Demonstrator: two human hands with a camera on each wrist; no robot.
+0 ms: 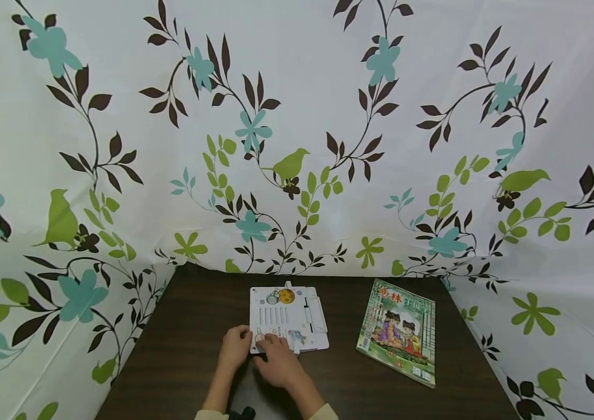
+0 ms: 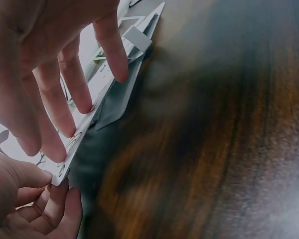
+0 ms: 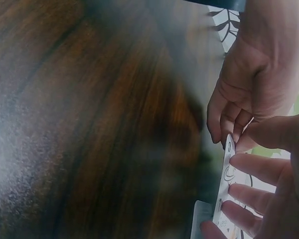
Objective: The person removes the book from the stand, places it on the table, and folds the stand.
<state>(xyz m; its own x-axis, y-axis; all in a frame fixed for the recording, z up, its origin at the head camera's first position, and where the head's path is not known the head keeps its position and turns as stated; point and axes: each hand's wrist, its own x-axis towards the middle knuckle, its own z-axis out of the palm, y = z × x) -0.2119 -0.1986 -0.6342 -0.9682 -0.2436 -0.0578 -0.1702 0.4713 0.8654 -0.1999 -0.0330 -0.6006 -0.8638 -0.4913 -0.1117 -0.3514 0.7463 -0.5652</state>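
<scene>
A white book stand (image 1: pixel 289 303), printed with cartoon pictures and cut with a row of slots, lies on the table. My left hand (image 1: pixel 235 349) pinches its near left corner between thumb and fingers, as the left wrist view shows closely. Spread over the near edge, my right hand (image 1: pixel 280 363) rests its fairly straight fingertips on the printed face. A small pale clip (image 2: pixel 138 38) sits on that edge beyond the right fingers, and a translucent flap (image 2: pixel 120 97) juts from beneath the panel.
To the right a magazine (image 1: pixel 399 332) with two drawn figures on its cover lies at a slant on the dark wooden table (image 1: pixel 181 350). Patterned cloth (image 1: pixel 297 245) with leaves and birds hangs behind the table and along both sides.
</scene>
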